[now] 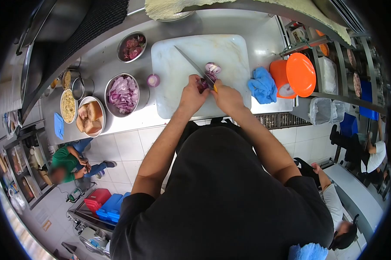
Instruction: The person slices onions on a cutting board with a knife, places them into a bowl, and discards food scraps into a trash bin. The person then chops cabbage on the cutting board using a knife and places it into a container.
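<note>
My right hand [227,98] is closed round the yellow handle of a long kitchen knife [190,61], whose blade points to the far left across the white cutting board [173,102]. Under the fingers of my left hand [193,94] is a red onion piece [201,85], pressed against the board beside the blade. Another cut red onion piece [212,68] lies just beyond the knife. A peeled red onion [153,80] sits at the board's left edge. Sliced red onion [123,96] fills a metal bowl [108,106] to the left.
A smaller metal bowl [121,55] holds dark red scraps. Bread chunks [91,125] and a pale shredded food [68,105] stand in containers at left. A blue cloth [262,86] lies beside an orange container [280,73] on the right. Other people are behind me on both sides.
</note>
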`<action>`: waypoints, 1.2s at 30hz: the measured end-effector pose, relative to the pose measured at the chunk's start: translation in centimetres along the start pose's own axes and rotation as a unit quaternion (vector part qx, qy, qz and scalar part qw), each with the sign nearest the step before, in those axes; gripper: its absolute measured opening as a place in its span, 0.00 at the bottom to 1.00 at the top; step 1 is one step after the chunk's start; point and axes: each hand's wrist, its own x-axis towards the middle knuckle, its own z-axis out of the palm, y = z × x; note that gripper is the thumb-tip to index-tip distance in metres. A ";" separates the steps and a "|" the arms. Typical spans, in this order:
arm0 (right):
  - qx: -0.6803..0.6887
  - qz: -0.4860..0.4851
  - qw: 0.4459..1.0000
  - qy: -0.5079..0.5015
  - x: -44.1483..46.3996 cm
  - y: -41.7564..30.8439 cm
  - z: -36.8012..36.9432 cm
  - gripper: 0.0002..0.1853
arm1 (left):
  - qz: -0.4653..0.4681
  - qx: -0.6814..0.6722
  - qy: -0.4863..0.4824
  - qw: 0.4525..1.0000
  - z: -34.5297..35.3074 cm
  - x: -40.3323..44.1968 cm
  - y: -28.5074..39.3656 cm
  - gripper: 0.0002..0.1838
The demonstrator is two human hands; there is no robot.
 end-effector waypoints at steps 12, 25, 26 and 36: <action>-0.045 0.008 0.995 -0.087 -2.9 -2.2 -6.3 0.16 | 0.102 0.082 0.011 0.991 -2.1 0.2 0.8 0.20; -0.022 0.007 0.998 -0.051 -0.9 -0.7 -0.4 0.14 | 0.082 0.099 -0.026 0.991 -2.2 1.4 0.5 0.18; -0.031 0.001 0.998 -0.049 -0.7 -0.8 -0.6 0.14 | 0.079 0.108 -0.028 0.991 -2.3 1.3 0.7 0.18; -0.036 0.018 0.997 -0.069 -2.5 -0.7 -0.2 0.14 | 0.080 0.066 -0.015 0.994 -1.8 1.4 0.0 0.18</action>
